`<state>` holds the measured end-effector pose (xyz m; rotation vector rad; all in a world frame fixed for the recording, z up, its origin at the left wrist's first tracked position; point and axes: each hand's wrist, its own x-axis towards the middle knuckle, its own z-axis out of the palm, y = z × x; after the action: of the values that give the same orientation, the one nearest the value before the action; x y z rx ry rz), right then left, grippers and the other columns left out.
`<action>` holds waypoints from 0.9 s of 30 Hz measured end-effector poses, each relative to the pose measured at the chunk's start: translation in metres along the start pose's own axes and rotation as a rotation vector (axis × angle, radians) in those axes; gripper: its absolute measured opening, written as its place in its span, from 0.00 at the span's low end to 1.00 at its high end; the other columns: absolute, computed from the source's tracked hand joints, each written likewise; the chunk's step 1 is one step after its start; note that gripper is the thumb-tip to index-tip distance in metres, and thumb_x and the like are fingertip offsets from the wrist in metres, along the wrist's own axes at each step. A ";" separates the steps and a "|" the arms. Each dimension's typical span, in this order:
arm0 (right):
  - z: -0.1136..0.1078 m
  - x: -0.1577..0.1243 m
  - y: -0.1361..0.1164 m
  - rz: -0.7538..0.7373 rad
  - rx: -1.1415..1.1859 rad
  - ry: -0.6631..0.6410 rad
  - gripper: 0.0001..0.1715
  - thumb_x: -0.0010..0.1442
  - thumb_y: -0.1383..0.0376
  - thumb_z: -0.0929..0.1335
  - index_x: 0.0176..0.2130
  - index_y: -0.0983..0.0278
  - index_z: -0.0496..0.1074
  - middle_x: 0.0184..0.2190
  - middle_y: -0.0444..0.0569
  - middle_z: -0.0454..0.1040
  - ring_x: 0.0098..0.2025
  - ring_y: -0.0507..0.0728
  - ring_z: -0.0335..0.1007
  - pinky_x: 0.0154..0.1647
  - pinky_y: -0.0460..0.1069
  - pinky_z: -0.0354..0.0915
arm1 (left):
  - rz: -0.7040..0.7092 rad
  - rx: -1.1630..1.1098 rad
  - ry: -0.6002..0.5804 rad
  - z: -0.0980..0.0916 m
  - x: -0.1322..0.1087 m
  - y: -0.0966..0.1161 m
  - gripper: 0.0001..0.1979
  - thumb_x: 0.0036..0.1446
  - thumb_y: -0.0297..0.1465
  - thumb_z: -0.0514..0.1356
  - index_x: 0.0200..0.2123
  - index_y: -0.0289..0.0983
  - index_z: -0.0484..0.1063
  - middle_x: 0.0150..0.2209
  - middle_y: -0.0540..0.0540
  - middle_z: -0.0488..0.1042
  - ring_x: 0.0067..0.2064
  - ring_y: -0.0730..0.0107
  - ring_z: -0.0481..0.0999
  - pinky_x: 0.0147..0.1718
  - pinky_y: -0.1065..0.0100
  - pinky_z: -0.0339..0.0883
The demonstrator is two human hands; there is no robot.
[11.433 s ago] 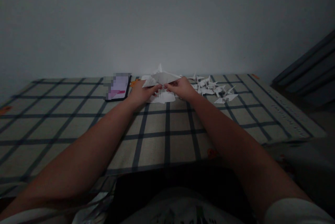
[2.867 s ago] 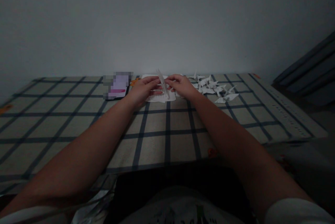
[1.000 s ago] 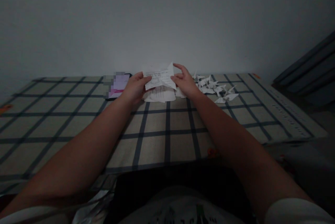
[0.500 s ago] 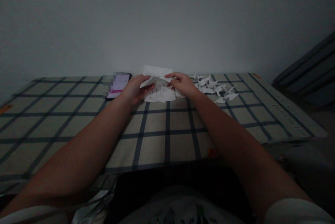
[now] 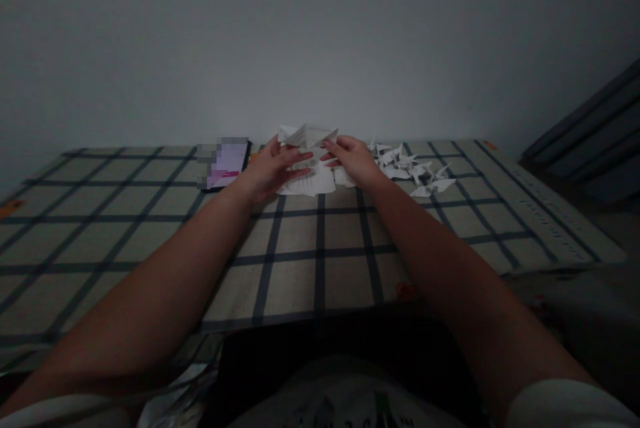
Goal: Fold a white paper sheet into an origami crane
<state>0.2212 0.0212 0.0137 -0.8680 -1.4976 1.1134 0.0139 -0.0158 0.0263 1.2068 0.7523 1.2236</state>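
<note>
A partly folded white sheet of paper [image 5: 311, 136] is held up between both hands above the checked tablecloth [image 5: 320, 241], near the wall. My left hand [image 5: 273, 168] grips its left side, thumb up and fingers stretched under it. My right hand [image 5: 353, 158] pinches its right end. More printed white paper [image 5: 307, 183] lies flat on the cloth just under the hands.
A heap of several small folded white paper cranes [image 5: 407, 167] lies right of my right hand. A phone with a lit screen [image 5: 225, 163] rests left of my left hand. A dark slanted object [image 5: 590, 141] stands at the right edge. The wall is close behind.
The sheet, open and upright a second ago, has been folded over into a flatter, pointed shape. Both hands stayed in place close together.
</note>
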 end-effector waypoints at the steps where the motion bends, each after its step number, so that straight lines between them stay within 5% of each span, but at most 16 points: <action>1: 0.001 0.000 0.000 0.002 0.001 -0.015 0.13 0.62 0.55 0.74 0.35 0.63 0.75 0.37 0.47 0.79 0.37 0.52 0.78 0.34 0.46 0.73 | 0.005 0.013 -0.003 0.002 -0.001 -0.001 0.36 0.39 0.40 0.80 0.52 0.43 0.75 0.58 0.40 0.78 0.59 0.49 0.78 0.53 0.53 0.77; 9: 0.006 -0.004 -0.003 0.060 -0.062 -0.088 0.04 0.58 0.67 0.73 0.37 0.63 0.79 0.36 0.48 0.81 0.39 0.54 0.78 0.40 0.48 0.75 | 0.097 0.051 0.185 0.002 0.004 -0.006 0.28 0.42 0.36 0.77 0.47 0.41 0.76 0.51 0.43 0.82 0.54 0.57 0.80 0.56 0.55 0.75; 14: 0.005 -0.006 -0.008 0.069 -0.077 -0.123 0.18 0.57 0.73 0.67 0.46 0.61 0.78 0.47 0.48 0.80 0.44 0.55 0.79 0.40 0.49 0.76 | 0.167 0.101 0.300 -0.003 0.008 -0.012 0.25 0.43 0.36 0.76 0.45 0.39 0.75 0.49 0.42 0.82 0.52 0.55 0.82 0.56 0.51 0.74; 18: 0.005 -0.009 -0.007 0.030 -0.057 -0.199 0.22 0.55 0.68 0.71 0.51 0.58 0.75 0.54 0.47 0.77 0.49 0.56 0.77 0.41 0.48 0.76 | 0.221 0.188 0.376 -0.006 0.010 -0.017 0.25 0.44 0.38 0.76 0.45 0.38 0.75 0.48 0.40 0.82 0.50 0.52 0.83 0.53 0.49 0.76; 22: 0.010 -0.010 -0.001 0.041 -0.027 -0.254 0.24 0.56 0.61 0.76 0.52 0.59 0.75 0.48 0.47 0.79 0.45 0.54 0.76 0.41 0.48 0.76 | 0.240 0.230 0.351 -0.007 0.011 -0.020 0.27 0.43 0.40 0.77 0.45 0.38 0.76 0.46 0.40 0.83 0.49 0.53 0.83 0.52 0.50 0.77; 27: 0.009 -0.006 0.000 0.046 -0.008 -0.132 0.08 0.58 0.65 0.75 0.39 0.62 0.78 0.40 0.47 0.81 0.40 0.53 0.77 0.41 0.47 0.76 | 0.197 0.156 0.272 -0.003 0.009 -0.017 0.25 0.43 0.39 0.77 0.44 0.38 0.76 0.47 0.42 0.83 0.49 0.58 0.83 0.55 0.54 0.76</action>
<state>0.2132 0.0139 0.0120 -0.8518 -1.5979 1.2191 0.0183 -0.0048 0.0107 1.2788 0.9608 1.5361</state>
